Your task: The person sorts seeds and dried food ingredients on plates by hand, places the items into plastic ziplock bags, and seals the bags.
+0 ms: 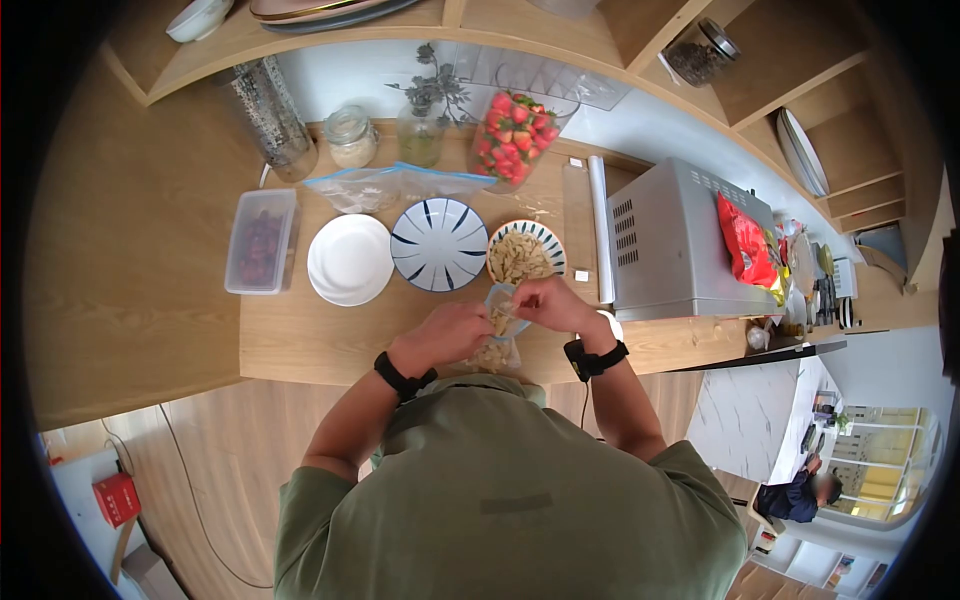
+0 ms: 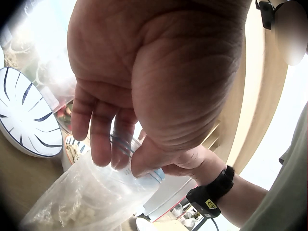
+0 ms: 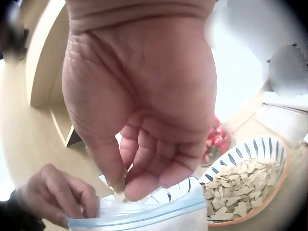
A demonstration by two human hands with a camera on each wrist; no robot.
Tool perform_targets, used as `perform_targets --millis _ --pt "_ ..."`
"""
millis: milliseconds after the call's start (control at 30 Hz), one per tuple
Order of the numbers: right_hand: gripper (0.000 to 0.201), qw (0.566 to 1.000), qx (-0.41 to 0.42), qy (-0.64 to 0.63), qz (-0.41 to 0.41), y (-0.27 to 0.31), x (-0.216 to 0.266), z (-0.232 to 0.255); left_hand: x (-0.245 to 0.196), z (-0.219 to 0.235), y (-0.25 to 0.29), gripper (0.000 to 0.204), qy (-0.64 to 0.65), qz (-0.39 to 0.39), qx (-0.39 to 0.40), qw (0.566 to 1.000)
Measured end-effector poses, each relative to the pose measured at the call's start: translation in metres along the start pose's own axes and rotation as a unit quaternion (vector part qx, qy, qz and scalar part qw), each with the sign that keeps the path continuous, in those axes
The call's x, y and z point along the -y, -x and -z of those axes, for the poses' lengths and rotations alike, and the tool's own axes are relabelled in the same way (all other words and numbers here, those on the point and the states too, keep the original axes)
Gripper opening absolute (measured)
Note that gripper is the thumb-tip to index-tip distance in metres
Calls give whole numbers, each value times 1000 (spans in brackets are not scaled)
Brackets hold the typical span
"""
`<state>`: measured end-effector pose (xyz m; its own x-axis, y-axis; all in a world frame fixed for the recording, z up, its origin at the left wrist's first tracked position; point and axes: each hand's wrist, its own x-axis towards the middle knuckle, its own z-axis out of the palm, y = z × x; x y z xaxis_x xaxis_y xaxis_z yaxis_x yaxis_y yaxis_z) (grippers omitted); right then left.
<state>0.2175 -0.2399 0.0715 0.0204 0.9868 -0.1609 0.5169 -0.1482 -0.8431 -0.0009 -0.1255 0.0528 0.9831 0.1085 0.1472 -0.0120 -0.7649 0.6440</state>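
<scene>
A clear zip bag with pale seeds in it stands at the counter's front edge, between both hands. My left hand pinches the bag's blue-striped rim and holds its mouth open. My right hand is just above the bag's opening, with thumb and fingers pinching a few pale seeds. Behind it sits a striped bowl heaped with the same seeds.
Across the wooden counter stand a blue-striped plate, a white plate, a lidded tub of dark fruit, flat zip bags, a container of strawberries, jars and a microwave.
</scene>
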Motion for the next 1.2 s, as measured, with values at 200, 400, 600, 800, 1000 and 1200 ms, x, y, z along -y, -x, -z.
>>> perform_targets --millis 200,400,600,800,1000,1200 --pt "14 978 30 202 42 -6 7 -24 1 -2 1 9 -7 -14 -15 1000" --pt "7 999 -16 26 -13 -11 13 -7 0 1 4 8 -4 -12 -22 1000" --pt "33 956 -138 205 -155 -23 -64 8 -4 2 1 10 -19 0 1 1000" --pt "33 931 -79 323 -150 -34 -91 -12 -4 2 2 10 -4 5 -5 1000" --pt "18 937 -128 307 -111 -44 -122 -20 -3 3 5 10 -10 7 0 1000" --pt "20 953 -184 218 -104 -50 -111 -12 -3 2 4 10 -9 7 -3 1000"
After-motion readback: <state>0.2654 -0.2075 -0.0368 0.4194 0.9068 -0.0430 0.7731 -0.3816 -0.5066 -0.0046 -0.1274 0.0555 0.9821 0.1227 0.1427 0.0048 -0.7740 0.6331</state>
